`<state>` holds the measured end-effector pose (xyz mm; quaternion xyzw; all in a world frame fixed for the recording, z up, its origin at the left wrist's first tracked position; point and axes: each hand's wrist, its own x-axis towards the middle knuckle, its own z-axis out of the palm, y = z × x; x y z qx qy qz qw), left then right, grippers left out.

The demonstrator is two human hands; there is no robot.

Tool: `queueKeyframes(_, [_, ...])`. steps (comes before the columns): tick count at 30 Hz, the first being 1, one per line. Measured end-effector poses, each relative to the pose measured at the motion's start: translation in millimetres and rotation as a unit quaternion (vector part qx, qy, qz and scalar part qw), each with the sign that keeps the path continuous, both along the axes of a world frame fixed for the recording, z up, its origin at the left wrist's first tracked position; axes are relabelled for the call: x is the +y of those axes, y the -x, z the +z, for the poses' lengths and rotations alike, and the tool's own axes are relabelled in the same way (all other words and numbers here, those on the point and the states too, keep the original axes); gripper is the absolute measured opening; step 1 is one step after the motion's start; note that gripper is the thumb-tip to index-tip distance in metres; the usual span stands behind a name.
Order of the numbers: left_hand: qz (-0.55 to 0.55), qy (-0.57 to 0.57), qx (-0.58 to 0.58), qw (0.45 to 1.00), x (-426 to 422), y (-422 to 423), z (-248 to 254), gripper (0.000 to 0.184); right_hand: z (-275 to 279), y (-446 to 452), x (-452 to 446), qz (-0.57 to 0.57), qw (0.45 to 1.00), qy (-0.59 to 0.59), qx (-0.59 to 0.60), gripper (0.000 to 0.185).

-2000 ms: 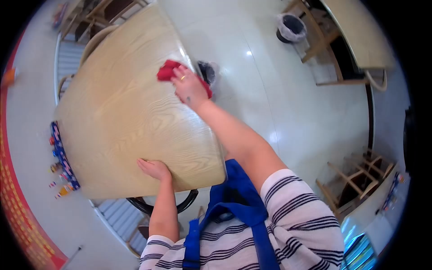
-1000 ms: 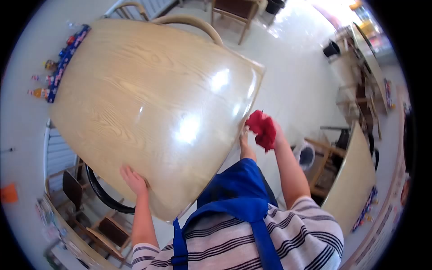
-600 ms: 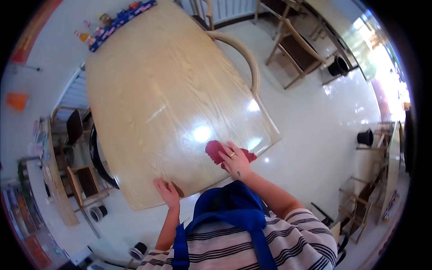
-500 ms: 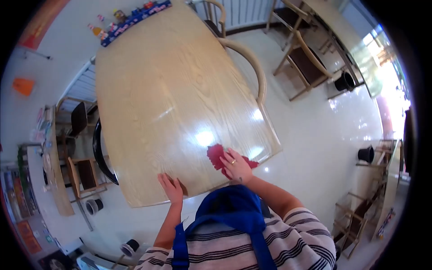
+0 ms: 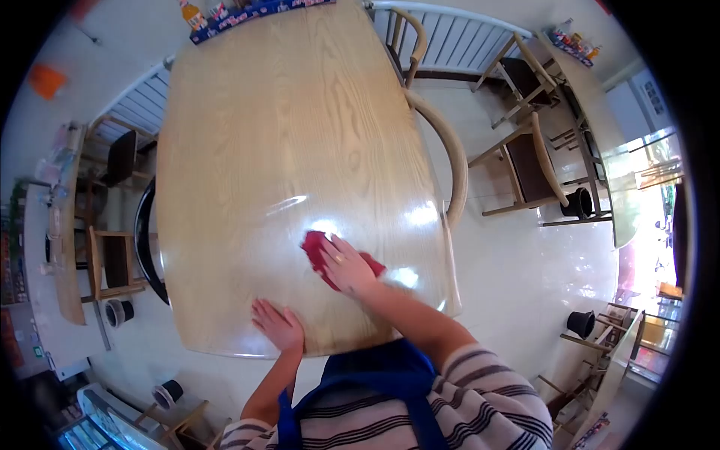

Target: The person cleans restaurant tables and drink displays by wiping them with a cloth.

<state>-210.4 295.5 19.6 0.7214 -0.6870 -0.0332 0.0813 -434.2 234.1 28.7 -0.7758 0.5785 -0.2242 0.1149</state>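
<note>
A red cloth lies bunched on the glossy wooden table, a little right of the middle of its near part. My right hand, with a ring on one finger, presses down on the cloth and holds it against the tabletop. Parts of the cloth stick out on both sides of the hand. My left hand rests flat near the table's front edge, fingers stretched out, with nothing in it.
At the table's far end stands a blue tray with bottles. A curved wooden chair is against the right side, a black chair against the left. Other chairs and dark bins, such as one bin, stand around.
My right hand has slid the red cloth leftward and away from the near right corner. My left hand stays flat on the table near the front edge. The view has shifted.
</note>
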Motion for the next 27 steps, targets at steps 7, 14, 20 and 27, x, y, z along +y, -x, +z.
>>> queueKeyframes(7, [-0.003,-0.014,0.006,1.000,2.6,0.3,16.4,0.057,-24.4,30.4,-241.2,0.033,0.994,0.051,0.089,0.043])
queueKeyframes(14, [-0.011,-0.061,-0.018,0.998,9.5,1.1,23.9,0.059,-72.9,103.2,-445.7,0.068,0.904,0.065,-0.417,0.041])
queueKeyframes(20, [0.003,-0.076,-0.023,0.997,8.6,2.4,29.8,0.064,-103.0,187.6,-596.8,-0.075,0.993,0.086,-0.035,0.039])
queueKeyframes(27, [0.016,-0.072,-0.011,0.997,13.1,3.1,24.3,0.063,-50.4,315.5,-535.2,-0.207,0.964,0.157,0.061,0.035])
